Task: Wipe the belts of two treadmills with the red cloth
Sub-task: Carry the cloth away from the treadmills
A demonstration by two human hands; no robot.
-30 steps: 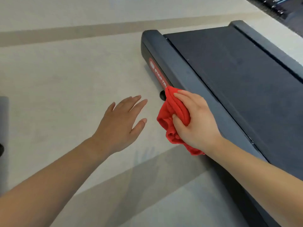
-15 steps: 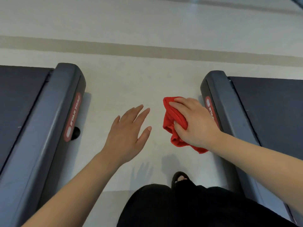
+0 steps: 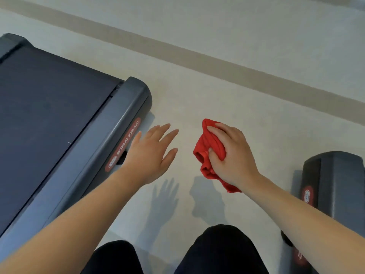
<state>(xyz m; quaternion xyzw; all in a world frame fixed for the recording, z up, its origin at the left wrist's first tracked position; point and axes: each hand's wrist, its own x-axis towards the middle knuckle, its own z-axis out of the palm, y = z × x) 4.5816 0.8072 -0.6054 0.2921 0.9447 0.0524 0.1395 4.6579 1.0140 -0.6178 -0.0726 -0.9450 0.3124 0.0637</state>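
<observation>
My right hand (image 3: 233,155) grips the bunched red cloth (image 3: 209,149) in the air over the pale floor, between two treadmills. The left treadmill's dark belt (image 3: 43,119) fills the left side, bordered by its grey side rail (image 3: 110,135) with a red logo strip. My left hand (image 3: 152,155) hovers with fingers spread and straight, just right of that rail, holding nothing. Only the rear corner of the right treadmill (image 3: 335,184) shows at the right edge; its belt is out of view.
Pale floor (image 3: 217,86) with a darker diagonal stripe (image 3: 197,58) runs between and beyond the treadmills. My dark-clothed knees (image 3: 213,252) sit at the bottom of the view. Shadows of both hands fall on the floor below them.
The view has swung left: the right treadmill slid to the right edge and the left treadmill came into full view. Both hands moved left with it, the cloth still held in my right hand.
</observation>
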